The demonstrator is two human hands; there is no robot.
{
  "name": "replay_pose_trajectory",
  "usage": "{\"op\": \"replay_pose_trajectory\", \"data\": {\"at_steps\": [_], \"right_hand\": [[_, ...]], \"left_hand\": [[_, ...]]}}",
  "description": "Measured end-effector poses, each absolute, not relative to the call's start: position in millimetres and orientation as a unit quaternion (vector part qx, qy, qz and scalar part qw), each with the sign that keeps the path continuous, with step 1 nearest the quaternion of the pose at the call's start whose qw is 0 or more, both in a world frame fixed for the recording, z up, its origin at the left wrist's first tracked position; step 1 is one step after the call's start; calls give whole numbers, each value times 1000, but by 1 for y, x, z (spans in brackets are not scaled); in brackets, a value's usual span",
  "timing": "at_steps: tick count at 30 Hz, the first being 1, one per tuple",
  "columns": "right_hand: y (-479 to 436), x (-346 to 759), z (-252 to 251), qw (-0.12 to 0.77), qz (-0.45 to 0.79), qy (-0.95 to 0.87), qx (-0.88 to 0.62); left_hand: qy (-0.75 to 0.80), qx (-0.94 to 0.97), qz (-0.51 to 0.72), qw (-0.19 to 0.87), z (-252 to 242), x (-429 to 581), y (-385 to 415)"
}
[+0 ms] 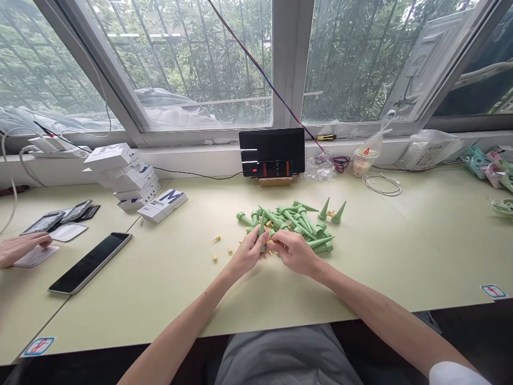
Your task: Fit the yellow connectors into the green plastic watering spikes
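Observation:
My left hand (250, 250) is closed around a green plastic cone-shaped spike (262, 224), its tip pointing up and away from me. Close beside it, my right hand (296, 251) has its fingers pinched together at the spike's side; what they hold is hidden, though a bit of yellow shows between the hands. Just behind both hands lies a heap of similar green spikes (302, 219) with capped ends. Small yellow plastic pegs (230, 249) are scattered to the left and under the hands. Two spikes (340, 213) stand upright right of the heap, with yellow pegs between them.
A tablet (272, 144) with a phone (276, 169) before it stands against the sill. White boxes (124, 174) are stacked at the left, near a large phone (91, 263). Another person's hand (24, 248) rests at the left edge. A bagged cup (364, 160) and coiled cable (381, 184) lie back right.

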State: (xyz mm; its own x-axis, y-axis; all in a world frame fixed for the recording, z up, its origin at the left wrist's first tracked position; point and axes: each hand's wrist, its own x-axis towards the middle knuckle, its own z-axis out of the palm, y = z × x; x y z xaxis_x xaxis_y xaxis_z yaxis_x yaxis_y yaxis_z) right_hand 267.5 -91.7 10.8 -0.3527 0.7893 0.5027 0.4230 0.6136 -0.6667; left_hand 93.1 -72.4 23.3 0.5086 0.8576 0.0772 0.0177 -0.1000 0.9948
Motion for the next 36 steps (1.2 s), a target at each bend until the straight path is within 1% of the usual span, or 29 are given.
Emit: {"op": "replay_pose_trajectory", "data": {"at_steps": [17,27,33,36], "right_hand": [[-92,268,11,427,229,-783,-389],[-93,268,10,429,234,-782,-387],[-95,266,12,433,304,-755,-386],[-94,266,13,440,317,-744,-391]], "left_hand": [[345,645,366,576,22,94,-72],[376,625,376,572,34,97,-80],[376,630,375,567,30,97,-78],[390,647,379,534,29,95,-77]]}}
